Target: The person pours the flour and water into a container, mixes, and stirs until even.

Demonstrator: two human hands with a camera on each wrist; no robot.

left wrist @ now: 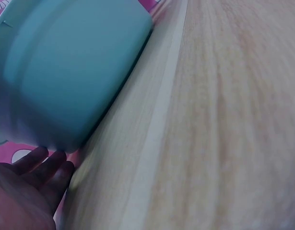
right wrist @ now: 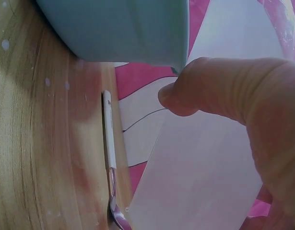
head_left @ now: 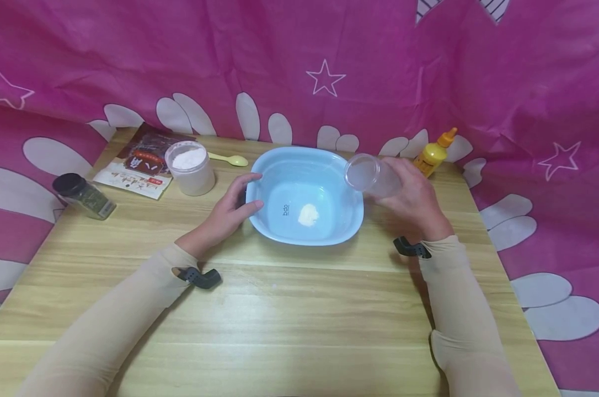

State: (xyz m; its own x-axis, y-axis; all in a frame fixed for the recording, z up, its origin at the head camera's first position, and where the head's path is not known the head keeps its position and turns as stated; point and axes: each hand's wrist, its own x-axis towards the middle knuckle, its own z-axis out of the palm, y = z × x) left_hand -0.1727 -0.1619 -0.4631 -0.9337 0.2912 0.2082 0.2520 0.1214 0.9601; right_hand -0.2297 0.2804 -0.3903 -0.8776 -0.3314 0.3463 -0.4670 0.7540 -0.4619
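A light blue basin (head_left: 329, 182) stands mid-table with a small heap of white powder (head_left: 308, 214) on its floor. My left hand (head_left: 232, 209) rests against the basin's left wall, fingers fairly straight and touching its rim; in the left wrist view the fingers (left wrist: 46, 165) lie beside the basin (left wrist: 75, 67). My right hand (head_left: 412, 197) grips a clear plastic cup (head_left: 370, 176), tipped on its side with its mouth facing left over the basin's right rim. In the right wrist view the thumb (right wrist: 219, 91) presses on the cup (right wrist: 205, 172), next to the basin (right wrist: 123, 28).
On the wooden table (head_left: 299, 314), left of the basin: an open jar of white powder (head_left: 190, 167), a pale yellow spoon (head_left: 231, 159), printed packets (head_left: 138, 162), a dark-lidded spice jar (head_left: 83, 196). A yellow squeeze bottle (head_left: 433, 154) stands behind my right hand. Pink cloth hangs behind.
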